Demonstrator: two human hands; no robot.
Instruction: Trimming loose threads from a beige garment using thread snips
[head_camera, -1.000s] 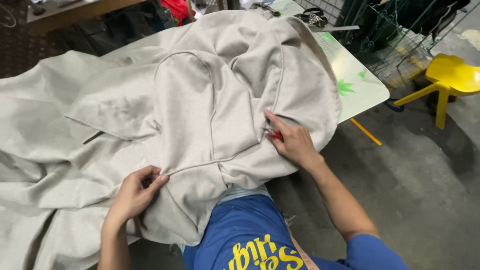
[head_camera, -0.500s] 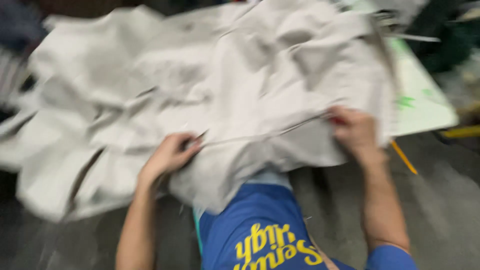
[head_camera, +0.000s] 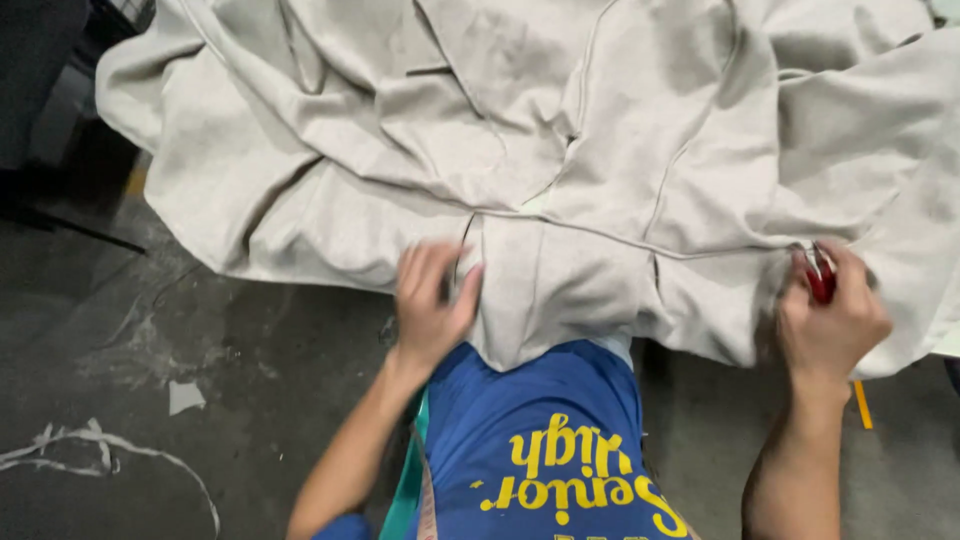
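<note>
A large pale grey garment (head_camera: 560, 150) with long seams lies crumpled over a table and hangs down toward me. My left hand (head_camera: 432, 300) pinches its lower edge near a seam. My right hand (head_camera: 830, 315) grips the fabric farther right and also holds a small red tool (head_camera: 820, 280), probably thread snips, against the seam. The table top is hidden under the cloth.
I wear a blue shirt (head_camera: 540, 440) with yellow print. Dark stained concrete floor (head_camera: 180, 400) lies to the left, with scraps of white thread and paper (head_camera: 185, 395). A yellow strip (head_camera: 862, 405) shows on the floor by my right arm.
The view has swung left and down, so the green table edge and yellow stool are gone. Both hands have spread farther apart along the garment's lower seam.
</note>
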